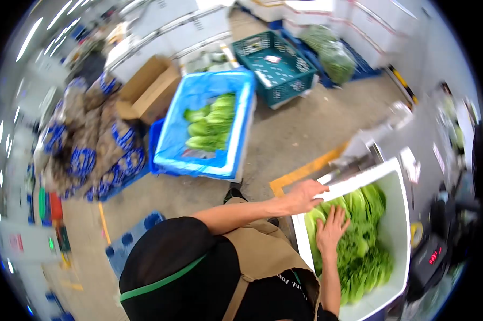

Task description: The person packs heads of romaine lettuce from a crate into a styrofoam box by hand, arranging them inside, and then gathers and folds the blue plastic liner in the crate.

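Note:
My left hand [304, 197] is at the near-left rim of a white foam box [403, 214], its fingers curled over the edge. Inside the box lie several heads of green leafy lettuce [365, 235], filling much of it. My right hand [332, 230] lies on the lettuce with its fingers spread, pressing against the leaves near the left wall. Its palm and whatever is under it are hidden.
A blue-lined crate [169, 144] holds more lettuce heads. Behind it stand a green plastic crate [289, 88], a cardboard box [150, 88] and bagged greens [332, 59]. Netted sacks [92, 139] are piled left. A scale with red digits [431, 259] sits right.

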Action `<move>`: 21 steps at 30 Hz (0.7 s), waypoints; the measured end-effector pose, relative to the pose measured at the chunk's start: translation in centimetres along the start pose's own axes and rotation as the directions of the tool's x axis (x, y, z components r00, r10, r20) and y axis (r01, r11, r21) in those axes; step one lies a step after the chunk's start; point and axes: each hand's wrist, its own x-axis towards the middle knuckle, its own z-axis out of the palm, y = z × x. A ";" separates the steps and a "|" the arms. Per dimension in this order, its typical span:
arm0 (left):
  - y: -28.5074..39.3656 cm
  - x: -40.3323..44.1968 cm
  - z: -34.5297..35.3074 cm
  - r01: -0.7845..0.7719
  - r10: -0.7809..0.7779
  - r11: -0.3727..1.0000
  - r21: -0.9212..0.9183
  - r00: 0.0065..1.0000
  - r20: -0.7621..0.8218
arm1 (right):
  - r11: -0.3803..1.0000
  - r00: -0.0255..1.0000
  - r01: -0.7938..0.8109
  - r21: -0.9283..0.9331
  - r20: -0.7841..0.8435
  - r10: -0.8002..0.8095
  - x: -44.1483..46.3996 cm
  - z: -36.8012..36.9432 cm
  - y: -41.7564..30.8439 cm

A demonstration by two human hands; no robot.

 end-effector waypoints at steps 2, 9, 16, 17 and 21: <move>0.1 0.4 -1.7 0.136 -0.128 0.982 -0.135 0.990 0.064 | 1.000 1.000 0.008 0.018 -0.022 -0.007 0.2 1.5 0.2; -8.9 -1.0 -7.4 0.298 -0.351 0.923 -0.245 0.912 -0.212 | 0.996 0.998 0.060 0.061 -0.026 -0.058 0.1 1.4 1.2; -29.6 -8.5 -18.9 0.521 -0.931 0.343 -0.782 0.302 -0.207 | 0.913 0.939 -0.177 0.368 -0.213 0.268 9.2 -11.7 -1.7; -32.2 -9.4 -20.7 0.541 -0.972 0.215 -0.813 0.199 -0.124 | 0.981 0.927 -0.076 0.179 -0.350 0.136 11.9 -14.1 -4.2; -44.7 -12.4 -24.4 0.279 -0.999 -0.038 -0.959 -0.026 0.032 | 0.978 0.913 0.211 0.003 -0.359 -0.196 24.6 -13.8 -16.0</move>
